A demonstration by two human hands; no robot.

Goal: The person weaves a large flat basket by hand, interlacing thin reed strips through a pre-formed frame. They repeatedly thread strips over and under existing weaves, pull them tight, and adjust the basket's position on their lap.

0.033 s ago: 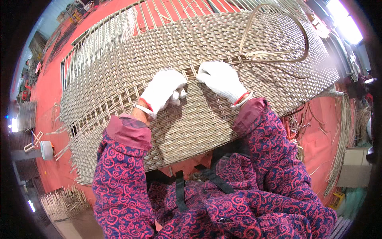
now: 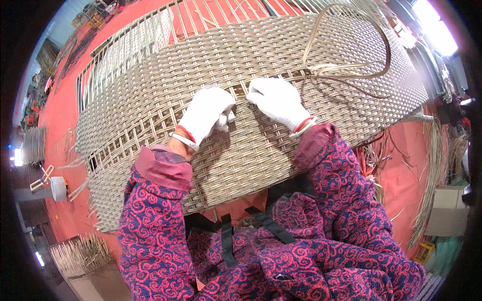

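A large panel of tan-grey woven wicker (image 2: 241,175) lies in front of me, with an open row of bare uprights running across it. Over that row my left hand (image 2: 208,110), in a white knit glove, is closed with its fingers curled down against the weave. My right hand (image 2: 276,100), gloved the same way, pinches at the row just to the right, a small gap from the left. Whatever the fingertips hold is hidden. A long flat strand (image 2: 387,50) loops over the panel's right side, its lower part meeting the weave right of my right hand.
Beyond the far edge, bare metal rods (image 2: 201,17) stick out over a red floor (image 2: 65,120). A white roll (image 2: 58,188) stands on the left. Bundles of loose strands (image 2: 427,175) hang at the right, and a bundle of cut canes (image 2: 80,256) sits lower left.
Hardly anything differs. My right hand has shifted very slightly left; the panel and the looped strand look the same.
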